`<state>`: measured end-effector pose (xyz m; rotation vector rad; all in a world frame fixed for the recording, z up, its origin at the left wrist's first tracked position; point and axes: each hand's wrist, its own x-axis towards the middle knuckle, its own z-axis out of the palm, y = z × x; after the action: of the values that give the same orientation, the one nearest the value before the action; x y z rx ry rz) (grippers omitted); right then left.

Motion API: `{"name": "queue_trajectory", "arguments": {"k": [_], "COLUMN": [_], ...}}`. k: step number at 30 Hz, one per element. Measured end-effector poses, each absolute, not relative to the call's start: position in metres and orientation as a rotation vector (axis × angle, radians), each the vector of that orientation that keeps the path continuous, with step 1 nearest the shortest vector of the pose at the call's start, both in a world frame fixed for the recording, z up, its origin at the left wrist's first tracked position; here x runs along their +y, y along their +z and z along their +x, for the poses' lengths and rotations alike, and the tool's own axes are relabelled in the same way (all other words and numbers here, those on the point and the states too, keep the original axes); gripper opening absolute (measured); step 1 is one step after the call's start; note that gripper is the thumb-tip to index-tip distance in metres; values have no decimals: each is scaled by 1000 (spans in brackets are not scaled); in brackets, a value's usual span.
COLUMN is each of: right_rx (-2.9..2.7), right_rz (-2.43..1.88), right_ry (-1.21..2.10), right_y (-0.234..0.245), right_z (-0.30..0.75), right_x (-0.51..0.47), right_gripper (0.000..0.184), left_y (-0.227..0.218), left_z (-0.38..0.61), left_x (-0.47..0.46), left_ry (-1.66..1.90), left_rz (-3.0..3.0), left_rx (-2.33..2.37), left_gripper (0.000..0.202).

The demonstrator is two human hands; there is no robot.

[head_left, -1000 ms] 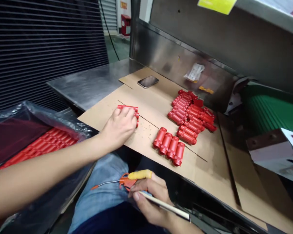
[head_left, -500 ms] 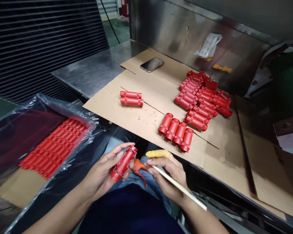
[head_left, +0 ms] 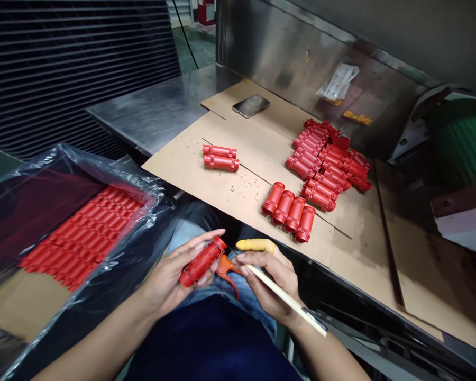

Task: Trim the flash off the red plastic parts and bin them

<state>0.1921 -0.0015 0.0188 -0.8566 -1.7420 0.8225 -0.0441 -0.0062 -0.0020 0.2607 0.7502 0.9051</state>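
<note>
Left hand [head_left: 168, 283] beside right hand [head_left: 272, 280], curled

Soft, even indoor light is reflected as dull glare from the steel bench [head_left: 154, 119] and plastic sheet [head_left: 103, 169], highlights are picked out on the red plastic cylinders [head_left: 220, 162], and the frame edges are bowed by wide-angle distortion.

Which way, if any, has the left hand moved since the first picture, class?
Yes: the left hand has drawn back off the cardboard toward the person, holding a red part.
</note>
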Motion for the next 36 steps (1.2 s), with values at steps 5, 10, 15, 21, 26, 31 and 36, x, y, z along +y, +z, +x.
{"name": "queue_trajectory", "arguments": {"k": [5,10,15,21,26,31,36], "right_rx": [-1706,-1769,-1777,-1835,-1856,-1878,-1893], "right_rz": [-785,-682,-654,-522,-510,-530,-512], "right_ry": [916,948,921,866,796,765,740], "right_y": [17,9,7,7,4,5,3], "right_z": [188,183,180,168,162,163,163], "right_x": [-6,-10,-9,-5,-4,-4,-5], "right_gripper": [29,35,36,37,40,38,37], "left_y": [1,1,3,4,5,6,4], "left_z": [-42,-41,-39,-38,-38,-39,-39], "left_x": [-6,-4,-3,-4,-5,-7,-9], "left_ry": [1002,1064,1052,1058,1075,1075,1089], "left_rz": [260,283,285,288,292,317,325], "left_rx": [805,815,813,846,852,851,841], "left_gripper": [48,49,52,51,50,47,43]}}
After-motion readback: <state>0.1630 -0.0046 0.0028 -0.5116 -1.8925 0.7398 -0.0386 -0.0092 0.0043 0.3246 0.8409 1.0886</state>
